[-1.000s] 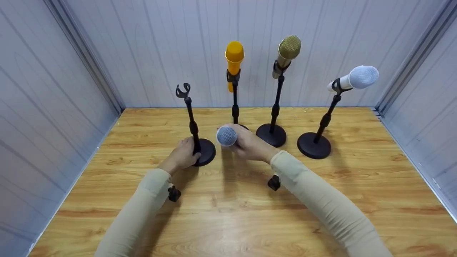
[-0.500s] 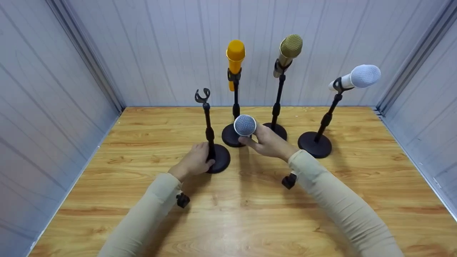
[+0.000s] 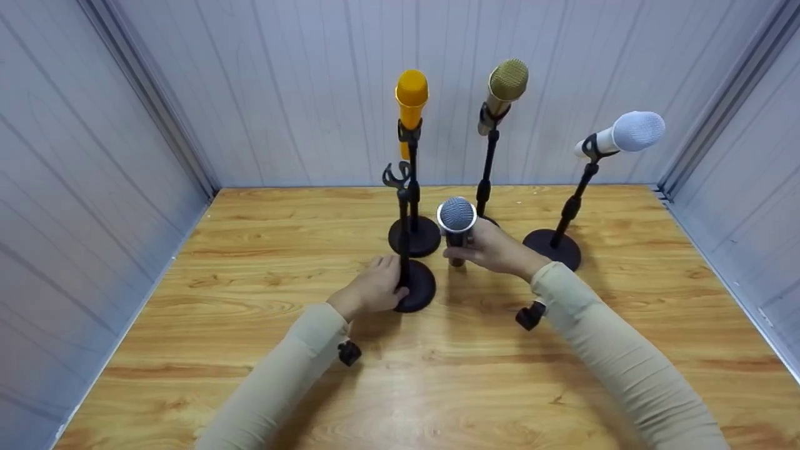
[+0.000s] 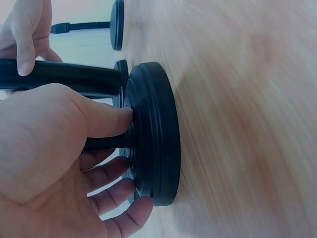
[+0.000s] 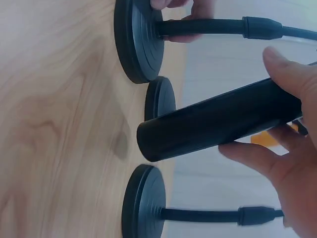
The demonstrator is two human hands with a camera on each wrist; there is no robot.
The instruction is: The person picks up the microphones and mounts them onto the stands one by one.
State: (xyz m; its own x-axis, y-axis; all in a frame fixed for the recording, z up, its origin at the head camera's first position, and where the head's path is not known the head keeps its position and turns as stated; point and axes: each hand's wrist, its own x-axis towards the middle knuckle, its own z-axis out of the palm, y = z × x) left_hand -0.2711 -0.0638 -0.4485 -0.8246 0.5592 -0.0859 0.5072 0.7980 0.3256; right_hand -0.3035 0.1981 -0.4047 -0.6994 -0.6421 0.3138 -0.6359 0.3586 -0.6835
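Note:
My left hand (image 3: 374,287) grips an empty black microphone stand (image 3: 420,286) low down, where the pole meets the round base. In the left wrist view the thumb presses the top of that base (image 4: 153,134), with the fingers round the pole's foot. The stand's open clip (image 3: 397,176) is at its top. Just to the right, my right hand (image 3: 500,249) holds a black microphone (image 3: 457,215) with a grey mesh head, head up. The right wrist view shows the lower end of its black body (image 5: 213,121) above the table, apart from the stand.
Behind stand three more stands with microphones clipped in: a yellow microphone (image 3: 412,94), a gold microphone (image 3: 507,81) and a white microphone (image 3: 634,132). The yellow one's stand is close behind the gripped stand. Pale panel walls (image 3: 281,94) enclose the wooden table (image 3: 250,250).
My left hand has slid the empty stand to the right and slightly nearer, in front of the yellow microphone's stand. The right hand has moved right with the microphone, whose black body now shows.

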